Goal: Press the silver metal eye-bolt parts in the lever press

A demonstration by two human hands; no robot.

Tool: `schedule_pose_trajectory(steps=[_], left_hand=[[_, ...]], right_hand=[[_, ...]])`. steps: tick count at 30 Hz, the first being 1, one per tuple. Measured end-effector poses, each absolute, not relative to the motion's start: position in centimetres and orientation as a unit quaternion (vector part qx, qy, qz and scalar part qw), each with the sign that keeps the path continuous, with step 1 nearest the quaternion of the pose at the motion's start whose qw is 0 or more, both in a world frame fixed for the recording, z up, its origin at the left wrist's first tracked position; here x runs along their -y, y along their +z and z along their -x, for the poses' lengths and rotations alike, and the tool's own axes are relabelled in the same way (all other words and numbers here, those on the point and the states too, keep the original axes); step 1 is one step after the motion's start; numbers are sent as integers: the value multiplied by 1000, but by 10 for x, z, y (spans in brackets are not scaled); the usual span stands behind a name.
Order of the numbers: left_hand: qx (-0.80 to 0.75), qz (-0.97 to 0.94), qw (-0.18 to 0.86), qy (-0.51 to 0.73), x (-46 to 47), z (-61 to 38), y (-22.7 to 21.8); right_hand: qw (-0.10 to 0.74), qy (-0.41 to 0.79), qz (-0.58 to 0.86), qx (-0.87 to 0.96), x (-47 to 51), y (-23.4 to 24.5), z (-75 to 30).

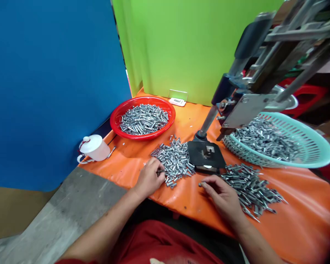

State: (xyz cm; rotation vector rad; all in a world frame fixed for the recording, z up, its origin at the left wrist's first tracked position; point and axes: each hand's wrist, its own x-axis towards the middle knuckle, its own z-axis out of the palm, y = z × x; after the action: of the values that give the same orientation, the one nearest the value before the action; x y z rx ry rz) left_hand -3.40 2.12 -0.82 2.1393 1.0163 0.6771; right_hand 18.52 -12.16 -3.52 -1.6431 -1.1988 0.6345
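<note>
My left hand (pixel 151 176) is at the near left edge of a pile of short metal sleeves (pixel 173 158), its fingers pinched together over a small dark piece I cannot make out well. To the right, my right hand (pixel 220 194) holds a small metal part (pixel 200 184) between thumb and forefinger, just in front of the press base. A black press base plate (pixel 209 161) with a small fixture (pixel 209 151) stands between the two piles. Beside my right hand lies a heap of longer metal pieces with thin pointed ends (pixel 250 189).
A red basin (pixel 116 126) of metal sleeves stands at the back left. At the right, a mint-green basket (pixel 316 146) holds more metal parts. The press column and head (pixel 242 110) lean over the table. A white lidded cup (pixel 95 148) sits at the left edge, near blue and green panels.
</note>
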Motion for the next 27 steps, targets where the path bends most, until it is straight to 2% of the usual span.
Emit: schedule_pose_trajectory(steps=[4, 7, 13, 21, 27], left_hand=[[-398, -655, 568, 301, -23, 31, -5], [-381, -572, 656, 312, -22, 27, 6], [-339, -518, 721, 310, -16, 21, 25], [-308, -489, 761, 295, -16, 19, 28], [-325, -449, 783, 280, -14, 13, 30]], right_hand=[[480, 256, 672, 503, 122, -35, -186], [477, 252, 673, 506, 122, -35, -186], [466, 247, 674, 517, 121, -38, -188], [473, 258, 673, 507, 122, -35, -188], [508, 299, 661, 465, 123, -38, -184]])
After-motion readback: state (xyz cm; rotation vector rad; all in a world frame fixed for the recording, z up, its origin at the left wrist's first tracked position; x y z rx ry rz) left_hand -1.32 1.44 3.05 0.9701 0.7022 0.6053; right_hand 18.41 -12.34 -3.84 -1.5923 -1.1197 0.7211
